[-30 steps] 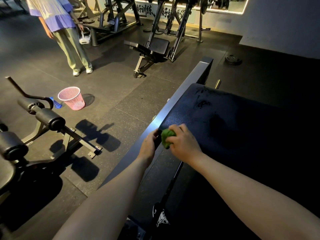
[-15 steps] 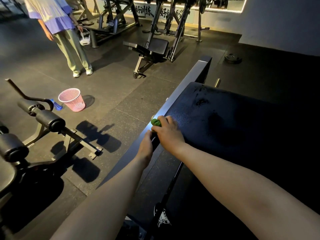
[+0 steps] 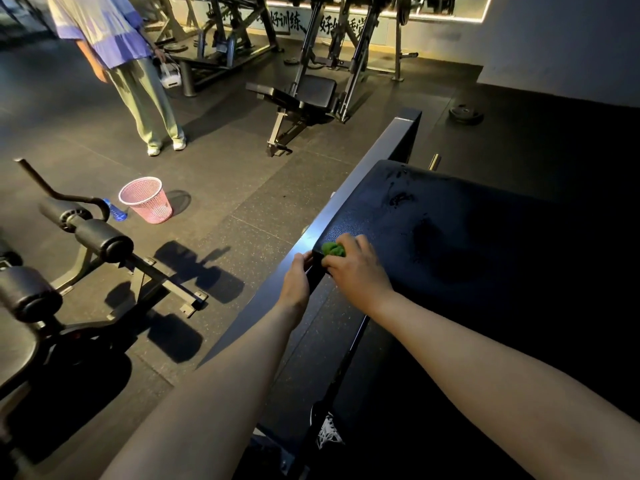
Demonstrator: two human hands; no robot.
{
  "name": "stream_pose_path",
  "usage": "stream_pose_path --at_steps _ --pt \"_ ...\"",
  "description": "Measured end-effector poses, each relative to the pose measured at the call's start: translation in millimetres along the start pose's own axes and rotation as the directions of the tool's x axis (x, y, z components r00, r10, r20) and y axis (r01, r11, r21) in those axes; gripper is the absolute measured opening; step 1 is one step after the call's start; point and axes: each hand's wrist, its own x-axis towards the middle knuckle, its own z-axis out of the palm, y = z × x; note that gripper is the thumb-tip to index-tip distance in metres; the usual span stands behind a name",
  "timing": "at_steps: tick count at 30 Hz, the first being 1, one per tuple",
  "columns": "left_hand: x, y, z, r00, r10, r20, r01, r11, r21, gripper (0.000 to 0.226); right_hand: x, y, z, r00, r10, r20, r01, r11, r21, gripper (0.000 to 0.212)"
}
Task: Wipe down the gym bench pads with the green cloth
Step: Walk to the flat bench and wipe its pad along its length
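Now: right hand [image 3: 353,268] bunches the cloth [image 3: 333,249] in curled fingers and presses it on the lower-left corner of the pad [image 3: 450,237], mid-frame. It is wadded, probably for firmer pressure on the textured edge. Left hand [image 3: 296,277] curls over the rail [image 3: 363,181] just beside it, apparently as a brace (fingertips hidden). Judged: wiping under way, with much of the pad left.

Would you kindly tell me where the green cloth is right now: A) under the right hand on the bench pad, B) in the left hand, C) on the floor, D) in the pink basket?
A: the right hand holds the green cloth on the bench pad; the left hand grips the frame.
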Motion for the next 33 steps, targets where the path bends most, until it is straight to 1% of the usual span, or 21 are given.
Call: stream_pose_path --at_steps 2,3,6,7,8,10,12,14,16,18,20,23,25,26,28,29,31,33 --pt "-1 2 1 1.0 -0.012 -0.006 0.012 1.0 -0.012 0.054 18 -11 8 0.998 -0.039 0.043 0.038 0.999 0.018 0.025" --pt "-1 2 2 1.0 -0.018 -0.014 0.017 1.0 -0.008 0.055 24 -17 9 0.998 -0.042 0.052 0.042 0.999 0.014 0.031" --pt "1 4 6 0.998 -0.013 -0.06 0.016 0.999 0.041 0.054 26 -21 10 0.999 -0.02 0.033 0.02 1.0 0.01 0.031" --pt "1 4 9 0.995 -0.003 -0.095 0.012 0.995 0.099 0.055 22 -18 7 1.0 -0.01 0.027 0.009 1.0 0.027 0.029" --pt "1 5 13 0.991 0.019 -0.129 0.008 0.979 0.203 0.056 17 -13 4 1.0 -0.011 0.019 0.01 0.999 0.05 0.028" --pt "-4 9 21 0.978 0.113 -0.178 -0.023 0.896 0.444 0.049 5 -1 -5 1.0 -0.006 0.014 0.005 0.996 0.092 0.022" --pt "-8 10 25 0.969 0.175 -0.172 -0.046 0.817 0.575 0.042 -8 12 -15 0.999 0.036 -0.004 -0.035 0.992 0.119 0.017" --pt "-12 13 28 0.967 0.191 -0.171 -0.052 0.799 0.6 0.039 -19 22 -22 0.997 0.073 -0.016 -0.07 0.988 0.135 0.017" --pt "-13 16 28 0.969 0.173 -0.176 -0.038 0.809 0.587 0.038 -19 25 -25 0.994 0.109 -0.003 -0.107 0.981 0.159 0.024" --pt "-11 20 27 0.97 0.152 -0.191 -0.014 0.816 0.577 0.034 -10 21 -24 0.989 0.147 -0.024 -0.138 0.968 0.211 0.033" --pt "-9 25 27 0.968 0.146 -0.205 0.007 0.799 0.601 0.029 4 12 -20 0.991 0.133 -0.029 -0.12 0.953 0.278 0.032" --pt "1 34 29 0.961 0.21 -0.181 -0.023 0.71 0.704 0.026 26 13 -14 0.999 0.012 0.045 -0.024 0.957 0.29 0.019" --pt "10 38 35 0.966 0.233 -0.114 -0.069 0.655 0.753 0.036 41 27 -14 0.997 -0.011 0.072 -0.01 0.961 0.277 0.018" --pt "14 37 37 0.968 0.237 -0.087 -0.079 0.609 0.789 0.042 48 36 -13 0.997 -0.006 0.074 -0.013 0.965 0.262 0.016" --pt "19 35 42 0.97 0.233 -0.074 -0.06 0.52 0.852 0.048 65 54 -9 0.997 0.059 0.059 -0.072 0.967 0.246 0.011" --pt "19 34 44 0.972 0.217 -0.09 -0.033 0.505 0.863 0.049 72 61 -7 0.99 0.136 0.042 -0.142 0.953 0.266 0.01" --pt "17 36 47 0.975 0.188 -0.121 0.012 0.495 0.869 0.05 83 68 -3 0.952 0.305 0.008 -0.293 0.907 0.302 0.009" --pt "16 38 49 0.976 0.176 -0.13 0.029 0.483 0.875 0.049 84 68 0 0.926 0.378 -0.009 -0.368 0.906 0.211 0.012"
